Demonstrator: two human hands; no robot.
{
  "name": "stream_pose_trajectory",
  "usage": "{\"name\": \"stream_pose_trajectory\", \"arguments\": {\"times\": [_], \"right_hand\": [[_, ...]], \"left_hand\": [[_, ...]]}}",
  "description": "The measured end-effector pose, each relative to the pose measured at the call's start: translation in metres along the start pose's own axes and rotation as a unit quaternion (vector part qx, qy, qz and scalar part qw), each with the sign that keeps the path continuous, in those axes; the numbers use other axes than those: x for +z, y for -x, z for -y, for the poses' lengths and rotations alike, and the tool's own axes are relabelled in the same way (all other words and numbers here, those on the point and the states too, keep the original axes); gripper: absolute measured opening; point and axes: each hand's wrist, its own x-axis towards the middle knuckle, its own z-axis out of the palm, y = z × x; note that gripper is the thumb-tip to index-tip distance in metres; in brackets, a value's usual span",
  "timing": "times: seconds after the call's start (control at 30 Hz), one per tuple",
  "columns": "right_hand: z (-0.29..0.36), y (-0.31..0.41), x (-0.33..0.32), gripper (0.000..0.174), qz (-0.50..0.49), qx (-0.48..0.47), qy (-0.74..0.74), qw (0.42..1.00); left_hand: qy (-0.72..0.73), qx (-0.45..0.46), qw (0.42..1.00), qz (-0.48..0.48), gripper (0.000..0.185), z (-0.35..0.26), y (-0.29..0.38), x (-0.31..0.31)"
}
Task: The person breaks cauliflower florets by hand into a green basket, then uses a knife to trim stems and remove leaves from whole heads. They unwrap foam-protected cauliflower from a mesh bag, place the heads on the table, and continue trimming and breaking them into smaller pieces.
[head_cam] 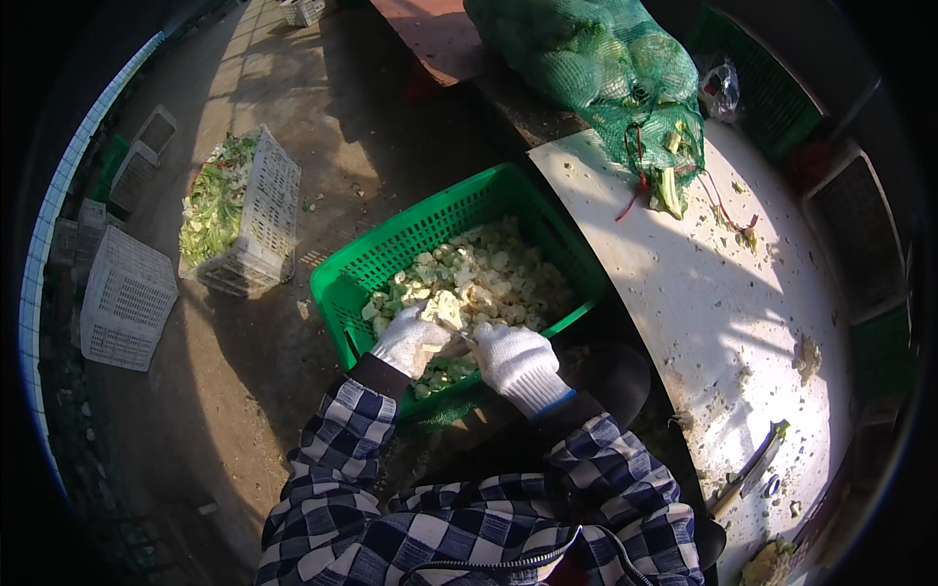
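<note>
A green perforated plastic basket (506,176) stands before me, filled with a heap of cauliflower florets (506,271). Above its near side, my left hand (412,343) in a white knit glove holds a piece of cauliflower (442,309). My right hand (516,360), gloved the same way, is closed close beside that piece. What looks like a thin blade (463,335) points from the right fingers toward the left hand; its handle is hidden in the glove. Smaller greenish pieces (445,372) show in the basket below the wrists.
On the right, a white tabletop (681,293) bears scraps, a long-bladed knife (755,469) and a green mesh sack (608,66) of cauliflower heads. A white crate (275,212) of leafy trimmings stands on the floor to the left, with another white crate (128,300) beyond.
</note>
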Motion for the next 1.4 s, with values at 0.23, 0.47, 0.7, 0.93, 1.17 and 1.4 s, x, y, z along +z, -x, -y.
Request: {"name": "stream_pose_trajectory", "arguments": {"times": [0.23,0.47,0.7,0.93,1.17,1.4], "right_hand": [[0.007,-0.003,-0.015,0.023,0.058,0.049,0.023,0.997],[-0.002,-0.01,0.001,0.035,0.103,0.059,-0.029,0.992],[-0.007,-0.01,0.003,0.033,0.094,0.053,-0.026,0.994],[-0.002,-0.007,-0.008,0.025,0.135,0.085,0.005,0.987],[-0.007,-0.013,-0.006,0.027,0.127,0.076,0.0,0.989],[-0.023,-0.01,-0.004,0.044,0.125,0.176,-0.357,0.909]], "left_hand": [[0.052,-0.096,0.993,0.037,0.037,0.001,-0.003,-0.007],[-0.114,-0.049,0.992,0.006,0.036,0.011,-0.005,-0.021],[0.099,-0.021,0.995,0.004,0.044,0.02,0.002,0.004],[0.014,-0.033,0.997,-0.065,0.041,0.022,0.008,0.014],[0.048,-0.065,0.997,-0.008,0.04,0.018,0.001,0.007],[0.058,-0.009,0.998,0.006,0.051,0.017,0.002,-0.005]]}}
